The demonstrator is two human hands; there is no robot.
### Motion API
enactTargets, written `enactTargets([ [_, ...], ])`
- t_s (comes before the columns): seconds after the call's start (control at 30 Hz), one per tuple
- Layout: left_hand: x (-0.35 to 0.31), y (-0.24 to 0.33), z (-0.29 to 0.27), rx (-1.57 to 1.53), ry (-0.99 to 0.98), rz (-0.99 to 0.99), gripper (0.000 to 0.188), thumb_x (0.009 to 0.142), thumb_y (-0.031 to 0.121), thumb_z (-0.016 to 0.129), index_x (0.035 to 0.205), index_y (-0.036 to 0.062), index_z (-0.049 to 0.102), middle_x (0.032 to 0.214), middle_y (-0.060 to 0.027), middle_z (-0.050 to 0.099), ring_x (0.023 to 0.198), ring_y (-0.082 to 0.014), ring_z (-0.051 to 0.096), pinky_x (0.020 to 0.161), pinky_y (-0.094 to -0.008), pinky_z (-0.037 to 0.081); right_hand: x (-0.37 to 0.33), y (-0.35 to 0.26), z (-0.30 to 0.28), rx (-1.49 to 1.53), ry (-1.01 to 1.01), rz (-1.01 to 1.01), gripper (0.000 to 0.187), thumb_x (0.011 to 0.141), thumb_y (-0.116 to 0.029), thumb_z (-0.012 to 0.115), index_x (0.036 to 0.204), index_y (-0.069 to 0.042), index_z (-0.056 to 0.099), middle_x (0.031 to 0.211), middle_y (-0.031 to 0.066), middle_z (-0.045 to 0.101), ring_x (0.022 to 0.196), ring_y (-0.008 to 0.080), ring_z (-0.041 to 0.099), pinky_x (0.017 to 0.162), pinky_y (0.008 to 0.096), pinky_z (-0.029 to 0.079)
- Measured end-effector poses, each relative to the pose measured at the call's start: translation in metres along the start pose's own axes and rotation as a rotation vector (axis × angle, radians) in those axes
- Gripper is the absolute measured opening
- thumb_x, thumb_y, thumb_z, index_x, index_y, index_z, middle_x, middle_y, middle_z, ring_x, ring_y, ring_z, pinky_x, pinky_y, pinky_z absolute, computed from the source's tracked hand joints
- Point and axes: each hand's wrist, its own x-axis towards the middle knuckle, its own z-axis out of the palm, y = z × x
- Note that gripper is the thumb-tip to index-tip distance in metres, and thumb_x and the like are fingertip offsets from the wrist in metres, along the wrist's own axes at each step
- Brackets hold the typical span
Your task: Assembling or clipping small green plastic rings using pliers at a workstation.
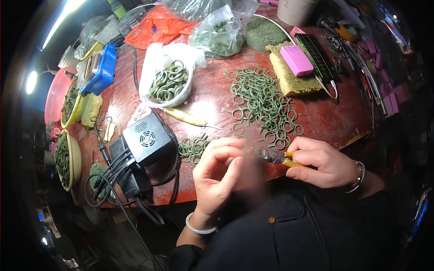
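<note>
My right hand (316, 163) is closed round the yellow handles of a pair of pliers (291, 163), whose metal head is blurred and points toward my left hand. At the table's front edge my left hand (218, 174) has its fingers curled and thumb drawn in; a dark blur beside its fingertips hides whatever they pinch. A big pile of green rings with short stems (260, 97) lies just beyond the pliers. Beside my left fingers sits a smaller heap of the same green rings (192, 148).
A black box with cables (149, 137) stands left of my left hand. Behind it are a lined tub of thicker green rings (169, 81) and a yellow-handled pointed tool (185, 116). A pink block (296, 60) rests on a yellow sponge (294, 81). Left lies a blue tray (101, 67).
</note>
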Motion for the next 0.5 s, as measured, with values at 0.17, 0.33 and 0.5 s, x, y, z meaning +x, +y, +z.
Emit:
enactTargets([
  [0.17,0.0004,0.0012,0.0008,0.027,-0.004,0.017,0.01,0.096,-0.004,0.06,0.105,-0.0054,0.064,0.124,-0.0186,0.061,0.107,-0.0232,0.065,0.097,-0.0371,0.053,-0.0005,0.0052,0.0018,-0.023,-0.022,-0.022,0.028,0.098,-0.023,0.068,0.085,0.002,0.063,0.091,0.0144,0.054,0.081,0.0277,0.056,0.072,0.0369,0.046],
  [0.33,-0.0004,0.0021,0.0028,0.018,-0.015,0.003,0.01,0.096,-0.005,0.059,0.104,-0.0054,0.065,0.125,-0.0184,0.06,0.11,-0.0234,0.064,0.099,-0.0377,0.051,0.0006,0.0052,0.0027,-0.019,-0.05,-0.015,0.027,0.099,-0.025,0.066,0.096,0.002,0.067,0.093,0.0145,0.056,0.083,0.0282,0.058,0.073,0.0367,0.047],
  [0.5,0.0003,0.0033,0.0037,-0.003,-0.032,-0.011,0.01,0.096,-0.005,0.059,0.105,-0.0058,0.065,0.125,-0.0184,0.059,0.111,-0.0242,0.064,0.1,-0.0388,0.051,0.0016,0.0046,0.0023,-0.016,-0.058,-0.03,0.026,0.099,-0.024,0.065,0.1,0.002,0.068,0.093,0.0142,0.057,0.083,0.0284,0.058,0.073,0.0372,0.048],
])
